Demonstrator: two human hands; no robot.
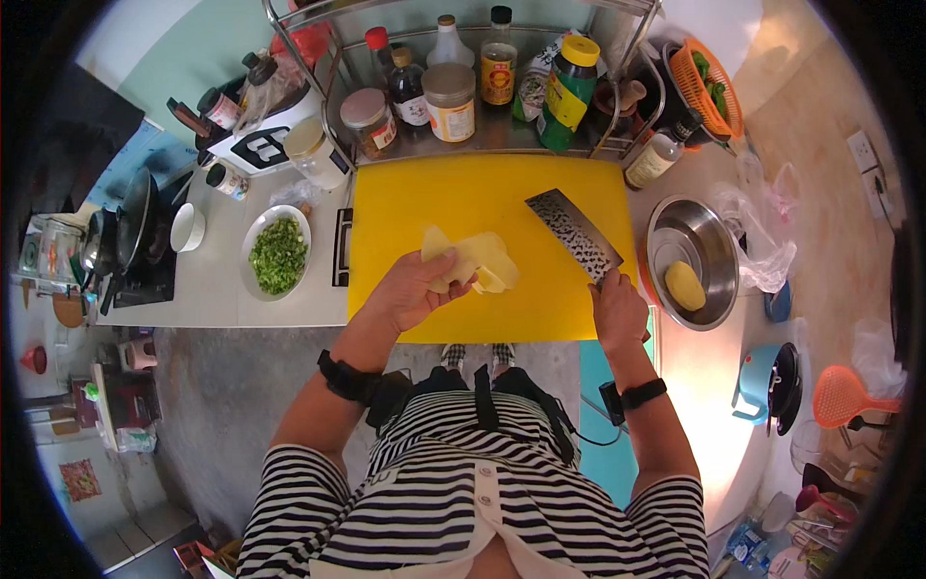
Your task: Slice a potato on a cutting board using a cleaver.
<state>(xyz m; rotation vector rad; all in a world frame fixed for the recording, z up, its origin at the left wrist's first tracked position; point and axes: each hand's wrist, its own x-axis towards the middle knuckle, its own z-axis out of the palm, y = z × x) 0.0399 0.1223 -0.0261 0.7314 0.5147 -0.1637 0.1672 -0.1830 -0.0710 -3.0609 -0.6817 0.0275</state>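
Thin pale-yellow potato slices lie in a loose pile on the yellow cutting board. My left hand grips a few of the slices between thumb and fingers, at the left side of the pile. In my right hand is the handle of a cleaver; its broad, dark-speckled blade points up and left over the board's right part. A whole peeled potato rests in a steel bowl to the right of the board.
Left of the board stands a white oval plate of chopped greens, with a white bowl farther left. A metal rack with bottles and jars borders the board's back edge. Plastic bags lie beyond the steel bowl.
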